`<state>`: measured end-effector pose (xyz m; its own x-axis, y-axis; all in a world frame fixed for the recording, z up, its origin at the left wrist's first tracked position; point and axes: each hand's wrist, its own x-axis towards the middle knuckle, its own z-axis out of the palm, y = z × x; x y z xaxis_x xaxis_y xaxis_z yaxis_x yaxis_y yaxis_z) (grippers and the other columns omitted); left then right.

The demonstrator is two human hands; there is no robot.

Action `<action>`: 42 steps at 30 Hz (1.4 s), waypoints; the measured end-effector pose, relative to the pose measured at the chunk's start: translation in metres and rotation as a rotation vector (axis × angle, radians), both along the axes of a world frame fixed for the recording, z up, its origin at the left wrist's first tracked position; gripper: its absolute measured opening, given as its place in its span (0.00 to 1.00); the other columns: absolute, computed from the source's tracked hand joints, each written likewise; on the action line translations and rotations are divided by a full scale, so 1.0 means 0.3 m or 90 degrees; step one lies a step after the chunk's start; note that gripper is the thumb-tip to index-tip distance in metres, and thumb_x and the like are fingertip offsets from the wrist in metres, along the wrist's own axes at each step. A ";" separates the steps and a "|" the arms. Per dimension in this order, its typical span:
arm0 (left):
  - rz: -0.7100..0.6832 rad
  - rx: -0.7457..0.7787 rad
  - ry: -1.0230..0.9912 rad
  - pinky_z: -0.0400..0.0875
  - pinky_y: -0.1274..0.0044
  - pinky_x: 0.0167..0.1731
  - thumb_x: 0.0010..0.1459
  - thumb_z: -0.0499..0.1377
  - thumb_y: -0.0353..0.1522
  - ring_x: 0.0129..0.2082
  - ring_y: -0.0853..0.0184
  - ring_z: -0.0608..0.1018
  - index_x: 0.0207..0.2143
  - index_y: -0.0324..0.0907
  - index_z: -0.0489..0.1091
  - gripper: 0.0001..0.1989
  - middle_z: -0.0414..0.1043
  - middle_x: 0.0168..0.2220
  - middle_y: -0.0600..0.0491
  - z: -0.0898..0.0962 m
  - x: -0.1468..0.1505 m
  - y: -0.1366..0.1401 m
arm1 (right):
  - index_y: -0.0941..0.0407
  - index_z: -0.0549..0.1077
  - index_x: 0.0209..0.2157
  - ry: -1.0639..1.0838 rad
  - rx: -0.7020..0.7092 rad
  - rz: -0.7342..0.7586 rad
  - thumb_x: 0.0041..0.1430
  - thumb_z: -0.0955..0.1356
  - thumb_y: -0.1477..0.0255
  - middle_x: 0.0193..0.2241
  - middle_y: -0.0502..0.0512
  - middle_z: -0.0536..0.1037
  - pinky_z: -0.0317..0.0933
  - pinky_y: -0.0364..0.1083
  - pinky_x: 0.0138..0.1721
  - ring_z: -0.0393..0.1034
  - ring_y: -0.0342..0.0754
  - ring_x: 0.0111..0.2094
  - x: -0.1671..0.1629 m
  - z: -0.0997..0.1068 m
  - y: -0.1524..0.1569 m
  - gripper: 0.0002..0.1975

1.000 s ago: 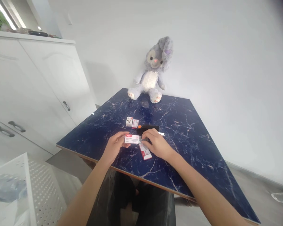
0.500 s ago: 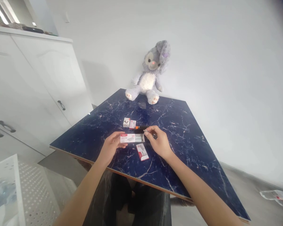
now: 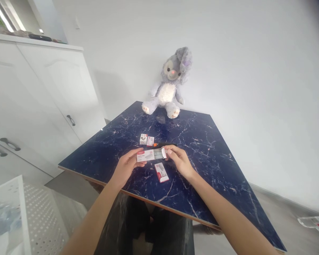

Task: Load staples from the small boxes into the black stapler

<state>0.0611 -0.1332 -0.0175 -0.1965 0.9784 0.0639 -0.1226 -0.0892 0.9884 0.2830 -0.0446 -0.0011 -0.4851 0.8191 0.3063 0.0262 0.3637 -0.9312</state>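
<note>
A white and red staple box (image 3: 145,156) is held above the table, tilted slightly up to the right. My left hand (image 3: 125,165) is closed around its left end, thumb on the near side. At the right, the grey inside part (image 3: 158,154) of the box shows, with a white flap at its end. The fingers of my right hand (image 3: 181,162) are pinched at that flap. Below lies a second white and red box (image 3: 162,172), flat on the table. Behind my hands is a black object with an orange end (image 3: 161,145), partly hidden.
Two small white and red boxes (image 3: 146,140) stand side by side beyond my hands. A grey plush rabbit (image 3: 167,86) sits at the far edge of the dark blue marbled table (image 3: 202,141). White cabinets (image 3: 50,88) and a white perforated basket (image 3: 39,216) are on the left.
My right hand has come onto the box's right end, where a white flap now shows. Before, its fingers pinched something small just above that end. The left hand keeps its grip.
</note>
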 end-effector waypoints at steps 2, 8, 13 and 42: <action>0.000 -0.002 0.003 0.79 0.66 0.42 0.60 0.61 0.42 0.39 0.60 0.82 0.53 0.42 0.73 0.22 0.77 0.49 0.46 0.001 0.001 -0.001 | 0.54 0.77 0.41 0.002 -0.016 -0.001 0.62 0.68 0.56 0.37 0.54 0.80 0.70 0.48 0.38 0.75 0.48 0.35 0.000 -0.003 0.005 0.16; -0.057 -0.015 0.011 0.79 0.63 0.46 0.59 0.62 0.44 0.44 0.55 0.81 0.55 0.43 0.74 0.24 0.77 0.50 0.45 0.006 0.005 -0.010 | 0.54 0.79 0.41 0.019 -0.086 -0.014 0.55 0.73 0.56 0.35 0.54 0.81 0.70 0.46 0.34 0.74 0.48 0.32 -0.011 -0.032 0.016 0.18; -0.143 -0.005 0.007 0.77 0.59 0.51 0.60 0.62 0.42 0.50 0.53 0.79 0.56 0.46 0.73 0.23 0.74 0.55 0.47 0.015 0.008 -0.021 | 0.53 0.81 0.43 0.009 -0.076 0.045 0.59 0.71 0.56 0.34 0.53 0.81 0.69 0.46 0.32 0.72 0.46 0.29 -0.026 -0.057 0.002 0.17; 0.137 0.164 0.669 0.59 0.56 0.57 0.62 0.57 0.37 0.56 0.49 0.67 0.53 0.45 0.74 0.18 0.73 0.53 0.44 -0.026 0.023 0.051 | 0.55 0.77 0.44 -0.075 0.033 -0.238 0.57 0.71 0.55 0.33 0.56 0.81 0.72 0.50 0.37 0.77 0.51 0.32 0.136 -0.003 0.160 0.21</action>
